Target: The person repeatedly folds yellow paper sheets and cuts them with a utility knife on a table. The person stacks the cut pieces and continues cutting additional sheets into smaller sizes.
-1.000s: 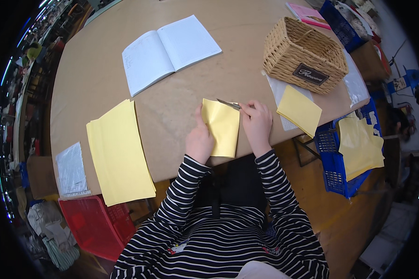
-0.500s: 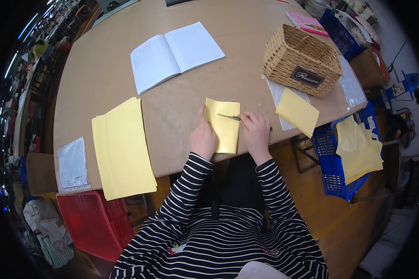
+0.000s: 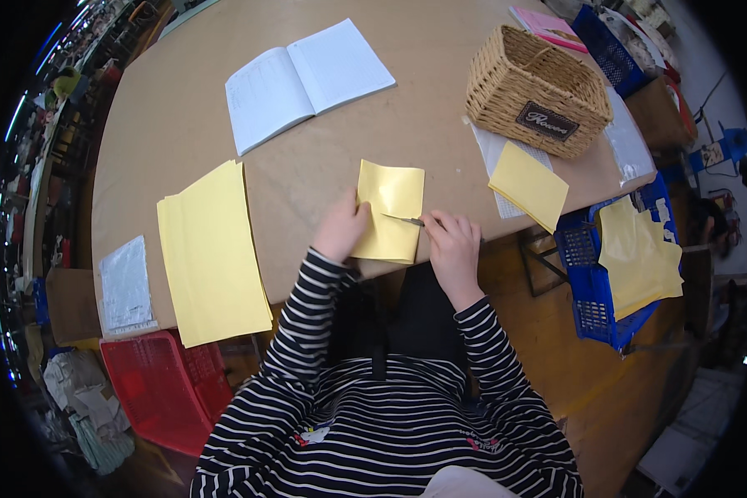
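Note:
A folded yellow sheet [image 3: 386, 187] lies in front of me near the table's front edge, its surface glossy and slightly bent. At its left side my left hand [image 3: 340, 226] pinches the edge, fingers partly hidden beneath it. My right hand [image 3: 455, 249] is closed round a slim, dark, knife-like tool [image 3: 407, 220] whose thin tip points left across the middle of the sheet. Most of the tool's handle is hidden in my palm. Left of my hands, a stack of larger yellow sheets [image 3: 212, 257] overhangs the table edge.
An open notebook [image 3: 311, 83] lies beyond the sheet. To the right stand a wicker basket [image 3: 506, 91], another folded yellow piece [image 3: 529, 184] and a blue crate [image 3: 593, 319] with yellow pieces [image 3: 635, 257]. A red crate [image 3: 153, 398] is below the table's left corner, near a plastic-wrapped packet [image 3: 127, 286].
The tool's tip has moved down the sheet, from its upper part to its middle. My left hand has shifted left toward the sheet's edge. The whole view has shifted slightly.

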Demonstrator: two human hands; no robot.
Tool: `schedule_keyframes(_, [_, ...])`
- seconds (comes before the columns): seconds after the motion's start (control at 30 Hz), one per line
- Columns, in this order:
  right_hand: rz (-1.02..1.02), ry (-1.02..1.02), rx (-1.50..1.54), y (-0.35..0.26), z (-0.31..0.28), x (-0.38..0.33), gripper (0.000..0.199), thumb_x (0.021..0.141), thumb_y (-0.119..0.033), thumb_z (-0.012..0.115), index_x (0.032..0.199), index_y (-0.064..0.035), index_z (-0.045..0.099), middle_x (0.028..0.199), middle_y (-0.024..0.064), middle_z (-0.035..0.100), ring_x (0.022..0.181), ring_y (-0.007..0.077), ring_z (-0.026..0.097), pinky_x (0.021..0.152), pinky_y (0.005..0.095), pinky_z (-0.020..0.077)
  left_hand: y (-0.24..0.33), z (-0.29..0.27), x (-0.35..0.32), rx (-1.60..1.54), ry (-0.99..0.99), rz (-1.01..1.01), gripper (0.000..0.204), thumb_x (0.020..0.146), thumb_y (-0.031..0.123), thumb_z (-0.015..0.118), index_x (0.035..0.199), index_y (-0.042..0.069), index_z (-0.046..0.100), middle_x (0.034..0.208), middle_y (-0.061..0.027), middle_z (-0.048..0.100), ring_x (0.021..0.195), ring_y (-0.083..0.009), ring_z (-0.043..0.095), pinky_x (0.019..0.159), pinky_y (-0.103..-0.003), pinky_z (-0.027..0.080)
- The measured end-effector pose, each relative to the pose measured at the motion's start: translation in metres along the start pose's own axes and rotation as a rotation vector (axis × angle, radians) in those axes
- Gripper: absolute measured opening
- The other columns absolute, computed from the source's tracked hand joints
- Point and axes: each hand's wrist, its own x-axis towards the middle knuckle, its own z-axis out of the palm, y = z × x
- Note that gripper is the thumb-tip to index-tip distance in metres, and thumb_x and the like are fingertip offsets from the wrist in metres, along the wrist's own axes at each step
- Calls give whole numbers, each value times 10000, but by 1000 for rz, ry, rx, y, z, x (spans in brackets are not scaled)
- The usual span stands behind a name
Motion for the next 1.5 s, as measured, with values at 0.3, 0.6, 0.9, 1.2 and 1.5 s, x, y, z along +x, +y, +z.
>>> schedule_keyframes(0.3, [-83,-57,28,-3,-6,-9,252,840,-35,631,1079,-87,691,1054,11,634,973,206,567,888,370,371,-4,15,-7,362,165,110,197,929,264,592,1026,93,585,754,-175,666,720,-407,646,638,-510,504])
schedule_keyframes(0.6, [-82,-94,48,-12,-11,-15,231,842,-54,630,1058,-103,694,1037,-1,640,963,214,566,881,375,372,-14,17,-2,293,260,202,174,954,251,564,1036,97,556,734,-177,657,673,-412,639,585,-518,492])
schedule_keyframes(0.9, [-147,-73,70,-8,7,12,248,842,-40,602,1069,-103,682,1057,-2,643,967,207,566,881,373,367,-18,20,17,259,322,121,173,971,226,559,1060,78,544,764,-215,642,731,-433,628,626,-534,464])
schedule_keyframes(1.2, [-146,-48,60,-16,0,-17,267,793,-23,618,1041,-102,680,1055,-16,630,978,189,559,873,374,369,-18,16,17,188,257,93,195,964,226,573,1059,58,554,816,-227,654,776,-439,632,671,-526,481])
schedule_keyframes(1.5, [-3,6,289,-33,-25,-46,292,795,-10,690,1081,-66,683,986,51,651,919,246,597,800,380,433,-35,4,34,-449,174,-105,231,966,141,545,1124,-24,581,967,-202,686,872,-297,670,782,-367,514])
